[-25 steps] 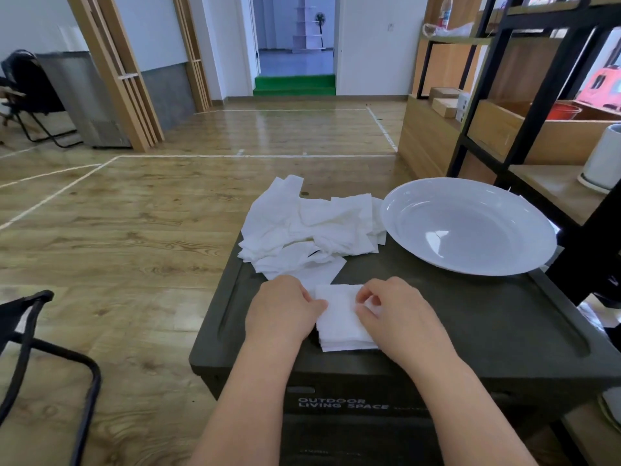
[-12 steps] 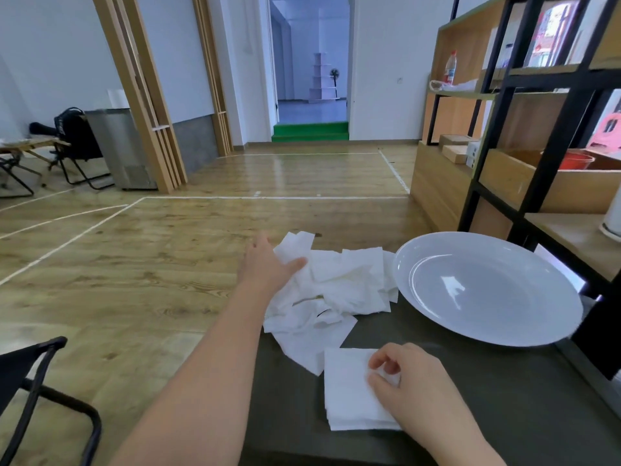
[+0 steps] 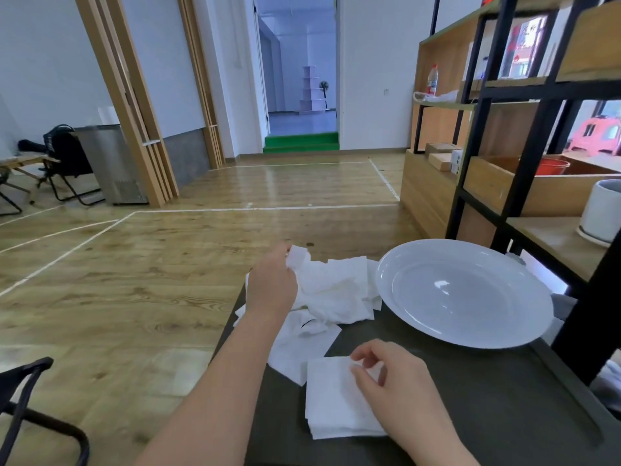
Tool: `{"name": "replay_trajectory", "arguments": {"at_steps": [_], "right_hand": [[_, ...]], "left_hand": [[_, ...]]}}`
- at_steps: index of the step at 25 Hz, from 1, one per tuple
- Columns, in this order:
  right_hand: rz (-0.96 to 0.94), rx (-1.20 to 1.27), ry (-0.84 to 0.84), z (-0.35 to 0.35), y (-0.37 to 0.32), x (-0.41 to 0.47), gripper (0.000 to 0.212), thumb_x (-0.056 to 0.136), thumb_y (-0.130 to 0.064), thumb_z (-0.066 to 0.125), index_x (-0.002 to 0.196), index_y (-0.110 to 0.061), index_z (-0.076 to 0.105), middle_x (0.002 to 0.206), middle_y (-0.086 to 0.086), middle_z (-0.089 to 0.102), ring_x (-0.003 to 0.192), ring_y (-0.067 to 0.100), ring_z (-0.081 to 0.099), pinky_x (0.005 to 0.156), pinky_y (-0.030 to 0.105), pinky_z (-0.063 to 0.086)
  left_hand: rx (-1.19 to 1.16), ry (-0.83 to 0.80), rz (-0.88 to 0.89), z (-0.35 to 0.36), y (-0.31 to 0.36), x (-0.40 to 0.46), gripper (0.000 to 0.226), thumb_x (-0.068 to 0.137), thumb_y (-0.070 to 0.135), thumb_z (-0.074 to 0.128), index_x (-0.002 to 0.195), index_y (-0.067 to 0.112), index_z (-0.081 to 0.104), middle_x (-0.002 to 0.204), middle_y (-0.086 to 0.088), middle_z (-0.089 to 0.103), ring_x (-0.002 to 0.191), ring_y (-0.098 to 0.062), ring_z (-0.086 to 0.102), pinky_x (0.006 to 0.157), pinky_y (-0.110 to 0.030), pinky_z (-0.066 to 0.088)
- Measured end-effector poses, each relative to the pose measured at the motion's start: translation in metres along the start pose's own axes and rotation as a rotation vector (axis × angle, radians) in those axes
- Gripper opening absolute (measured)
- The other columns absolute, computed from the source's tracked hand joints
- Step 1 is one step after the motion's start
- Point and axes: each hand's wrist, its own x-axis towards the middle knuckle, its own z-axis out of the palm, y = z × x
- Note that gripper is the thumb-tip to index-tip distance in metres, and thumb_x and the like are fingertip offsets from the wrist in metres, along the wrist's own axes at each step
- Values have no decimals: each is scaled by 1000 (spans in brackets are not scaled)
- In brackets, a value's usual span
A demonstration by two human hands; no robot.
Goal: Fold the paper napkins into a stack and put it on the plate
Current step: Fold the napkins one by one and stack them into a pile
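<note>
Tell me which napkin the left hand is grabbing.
The left hand grips the loose napkin at the far left edge of the unfolded pile, not the folded stack under the right hand.

Worktop: dark, raised rim
On it: loose napkins, folded stack, white plate

Both forearms are bare, with no sleeve in view. The left hand and the right hand wear no gloves, rings or watch.
</note>
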Motion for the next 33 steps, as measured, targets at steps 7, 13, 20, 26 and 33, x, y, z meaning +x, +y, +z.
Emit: {"name": "replay_trajectory", "arguments": {"at_steps": [7, 13, 20, 26, 33], "right_hand": [[76, 324, 47, -2, -11, 2, 48, 82, -36, 64, 120, -52, 39, 116, -32, 47, 96, -8, 52, 69, 8, 41], [140, 510, -59, -4, -18, 8, 27, 85, -33, 63, 99, -51, 48, 96, -43, 44, 85, -20, 47, 53, -2, 38], [420, 857, 90, -10, -15, 29, 17, 88, -19, 55, 79, -22, 68, 58, -9, 66, 47, 1, 55, 42, 14, 42], [577, 1035, 69, -22, -7, 47, 14, 96, -17, 49, 90, -13, 61, 82, 8, 75, 74, 17, 73, 64, 22, 56], [282, 137, 83, -29, -6, 26, 6, 87, -37, 58, 90, -33, 62, 89, -12, 66, 77, 3, 62, 57, 15, 44]], "left_hand": [[-863, -6, -219, -30, 29, -94, 36, 90, 7, 57, 101, 40, 64, 94, 17, 73, 89, 1, 67, 65, -14, 51], [-808, -51, -422, -22, 15, -106, 30, 88, 11, 58, 98, 38, 68, 90, 12, 75, 85, -1, 68, 66, -22, 47], [-851, 79, -579, -20, 8, -96, 9, 81, 24, 73, 77, 31, 68, 83, 12, 72, 80, -1, 66, 65, -19, 47], [-1033, 282, -764, -24, -10, -83, 10, 84, 25, 69, 76, 23, 64, 79, 6, 67, 71, -11, 61, 68, -26, 49], [-1124, 225, -693, -33, -10, -83, 6, 86, 25, 66, 82, 19, 66, 82, 3, 70, 77, -16, 64, 68, -27, 51]]}}
